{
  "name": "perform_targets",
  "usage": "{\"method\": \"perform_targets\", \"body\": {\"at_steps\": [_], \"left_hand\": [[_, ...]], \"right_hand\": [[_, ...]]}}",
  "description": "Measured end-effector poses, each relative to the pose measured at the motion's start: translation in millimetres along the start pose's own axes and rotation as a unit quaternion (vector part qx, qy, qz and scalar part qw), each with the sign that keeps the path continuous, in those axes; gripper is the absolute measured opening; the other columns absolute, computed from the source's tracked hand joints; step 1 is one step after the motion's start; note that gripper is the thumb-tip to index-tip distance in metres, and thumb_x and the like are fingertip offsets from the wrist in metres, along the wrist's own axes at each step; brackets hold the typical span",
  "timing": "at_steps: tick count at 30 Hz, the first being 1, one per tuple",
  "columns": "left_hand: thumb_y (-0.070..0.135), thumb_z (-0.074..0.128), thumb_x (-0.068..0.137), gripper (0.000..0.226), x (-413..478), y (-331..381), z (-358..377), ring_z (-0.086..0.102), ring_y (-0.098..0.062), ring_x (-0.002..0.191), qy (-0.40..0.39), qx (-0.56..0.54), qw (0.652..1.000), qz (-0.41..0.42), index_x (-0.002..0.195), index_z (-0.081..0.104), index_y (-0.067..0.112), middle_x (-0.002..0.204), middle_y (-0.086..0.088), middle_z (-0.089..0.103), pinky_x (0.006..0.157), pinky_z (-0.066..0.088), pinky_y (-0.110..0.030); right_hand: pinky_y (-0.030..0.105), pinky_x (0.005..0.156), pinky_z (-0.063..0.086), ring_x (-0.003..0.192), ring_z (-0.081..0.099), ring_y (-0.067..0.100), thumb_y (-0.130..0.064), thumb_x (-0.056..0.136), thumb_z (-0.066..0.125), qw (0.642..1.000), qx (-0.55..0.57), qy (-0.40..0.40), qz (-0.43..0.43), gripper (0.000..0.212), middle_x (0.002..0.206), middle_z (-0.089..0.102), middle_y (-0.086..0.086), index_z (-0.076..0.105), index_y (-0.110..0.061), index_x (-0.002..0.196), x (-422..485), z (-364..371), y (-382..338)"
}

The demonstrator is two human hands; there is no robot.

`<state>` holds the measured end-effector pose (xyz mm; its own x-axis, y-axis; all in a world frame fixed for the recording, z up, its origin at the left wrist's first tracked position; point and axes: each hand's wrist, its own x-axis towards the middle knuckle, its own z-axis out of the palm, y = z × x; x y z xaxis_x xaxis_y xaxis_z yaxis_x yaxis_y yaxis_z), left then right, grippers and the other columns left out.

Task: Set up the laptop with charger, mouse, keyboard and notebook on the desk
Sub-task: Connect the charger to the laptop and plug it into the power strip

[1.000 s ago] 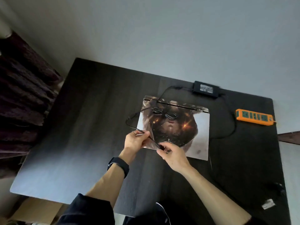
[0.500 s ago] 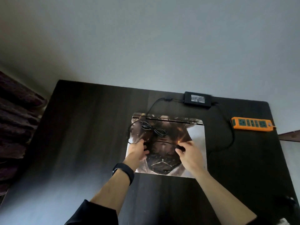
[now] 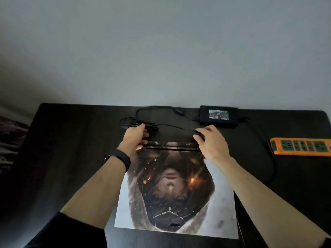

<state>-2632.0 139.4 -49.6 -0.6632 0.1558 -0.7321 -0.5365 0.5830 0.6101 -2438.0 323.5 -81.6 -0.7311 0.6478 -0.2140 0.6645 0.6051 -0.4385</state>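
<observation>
With left grip curled round the coiled cable and right grip seemingly pinching its plug, a tug could drag the charger brick at one o'clock off the worktop.

Portrait-printed closed laptop flat on dark desk | left hand grips coiled black cable | right hand pinches it

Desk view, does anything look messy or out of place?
Only the charger cable: it lies in a loose tangle behind the closed laptop, where the left hand grips the bundle and the right hand pinches a strand. Nothing looks spilled or damaged.
</observation>
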Motion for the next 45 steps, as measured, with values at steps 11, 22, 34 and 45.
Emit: {"method": "perform_targets", "body": {"at_steps": [11, 22, 34, 45], "left_hand": [[0.055, 0.047, 0.092, 0.033, -18, -33, 54, 0.049, -0.026, 0.112, 0.064, 0.525, 0.771, 0.354, 0.095, 0.055, 0.024, 0.107, 0.000, 0.057, 0.092, 0.041, -0.042], [0.089, 0.062, 0.054, 0.110, -30, -11, 78, 0.034, -0.029, 0.132, -0.071, 0.632, 0.739, 0.221, 0.141, 0.039, 0.026, 0.137, -0.003, 0.045, 0.111, 0.028, -0.049], [0.091, 0.067, 0.037, 0.115, -39, -5, 74, 0.037, -0.031, 0.126, -0.109, 0.652, 0.726, 0.188, 0.132, 0.050, 0.027, 0.129, -0.007, 0.051, 0.103, 0.033, -0.045], [0.090, 0.058, 0.046, 0.068, -117, -11, 40, 0.049, -0.010, 0.090, -0.038, 0.577, 0.775, 0.255, 0.094, 0.047, 0.043, 0.085, 0.017, 0.058, 0.091, 0.026, -0.038]], "right_hand": [[0.041, 0.083, 0.052, 0.106, 0.063, 0.020, -0.052, 0.101, 0.042, 0.999, 0.040, 0.010, 0.014, 0.037, 0.122, 0.059, -0.011, 0.062, -0.032, 0.125, 11, 20, 14], [0.034, 0.077, 0.050, 0.096, 0.065, 0.017, -0.057, 0.098, 0.046, 1.000, 0.025, 0.008, 0.015, 0.033, 0.111, 0.064, -0.013, 0.062, -0.036, 0.118, 8, 18, 9], [0.038, 0.083, 0.052, 0.101, 0.063, 0.023, -0.044, 0.101, 0.049, 0.997, 0.068, -0.005, 0.033, 0.030, 0.114, 0.061, -0.003, 0.063, -0.026, 0.119, -13, 5, 2], [0.019, 0.087, 0.051, 0.091, 0.066, -0.003, -0.037, 0.098, 0.059, 0.974, 0.222, -0.043, -0.006, 0.018, 0.097, 0.073, -0.017, 0.073, -0.032, 0.109, -57, -79, -16]]}}
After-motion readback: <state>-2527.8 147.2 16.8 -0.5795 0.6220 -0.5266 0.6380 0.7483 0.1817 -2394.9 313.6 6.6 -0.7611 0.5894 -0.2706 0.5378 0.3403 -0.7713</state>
